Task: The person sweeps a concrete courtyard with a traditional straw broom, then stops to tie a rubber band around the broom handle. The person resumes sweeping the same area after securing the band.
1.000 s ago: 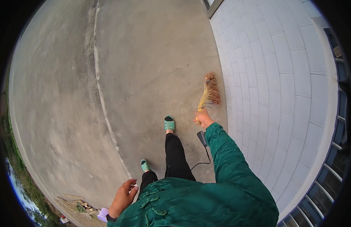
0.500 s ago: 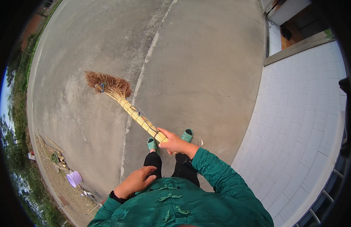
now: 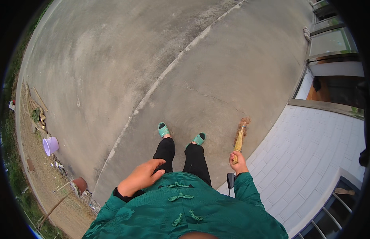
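My right hand (image 3: 238,161) is closed round the handle of a straw broom (image 3: 240,140), out to the right of my body. Its tan bundled stalks point away from me, and the reddish-brown brush end is close to or on the concrete; I cannot tell whether it touches. Nothing is in my left hand (image 3: 142,176), which hovers in front of my green jacket with the fingers stretched and the thumb apart. Below, my feet in green slippers (image 3: 199,138) stand on the concrete ground (image 3: 185,101).
A white tiled wall (image 3: 300,147) runs along the right, with a doorway (image 3: 336,91) farther up. At the left edge are a purple bucket (image 3: 51,146), a brownish-red pot (image 3: 79,185) and some sticks (image 3: 39,99). A pale seam (image 3: 159,81) crosses the concrete.
The broom has swung with my right hand from the front left to the right side. My view has turned, and my feet have shifted. My left hand remains near my waist.
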The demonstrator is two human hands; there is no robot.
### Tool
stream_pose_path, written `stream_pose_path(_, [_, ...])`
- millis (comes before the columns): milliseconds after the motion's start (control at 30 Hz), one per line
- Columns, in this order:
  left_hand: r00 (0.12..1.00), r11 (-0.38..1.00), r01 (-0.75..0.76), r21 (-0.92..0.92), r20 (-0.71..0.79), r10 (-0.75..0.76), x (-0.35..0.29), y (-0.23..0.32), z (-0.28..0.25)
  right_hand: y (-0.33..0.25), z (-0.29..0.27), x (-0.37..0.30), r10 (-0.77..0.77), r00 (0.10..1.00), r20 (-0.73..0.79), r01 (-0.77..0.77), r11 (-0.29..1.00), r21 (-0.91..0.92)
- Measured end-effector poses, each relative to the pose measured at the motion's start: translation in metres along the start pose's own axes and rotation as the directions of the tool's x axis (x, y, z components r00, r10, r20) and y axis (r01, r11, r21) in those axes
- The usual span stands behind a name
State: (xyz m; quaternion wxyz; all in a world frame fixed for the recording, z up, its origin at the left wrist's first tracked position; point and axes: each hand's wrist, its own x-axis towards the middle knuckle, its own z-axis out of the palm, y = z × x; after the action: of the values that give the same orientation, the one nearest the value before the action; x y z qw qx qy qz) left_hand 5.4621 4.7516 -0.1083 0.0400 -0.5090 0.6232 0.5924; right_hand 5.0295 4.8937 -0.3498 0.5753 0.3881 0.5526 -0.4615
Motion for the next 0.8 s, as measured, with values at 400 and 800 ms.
stream_pose_path(400, [0.946,0.941,0.243,-0.235,-0.158,-0.284,-0.056,-0.073,0.008,0.121,0.384,0.027,0.370,0.772,0.516,0.437,0.280,-0.855])
stream_pose_path(800, [0.888,0.961,0.138,-0.240,-0.400,-0.228,-0.076,-0.030,0.051,0.215,0.340,-0.108,0.610,0.573,0.547,0.572,0.181,-0.800])
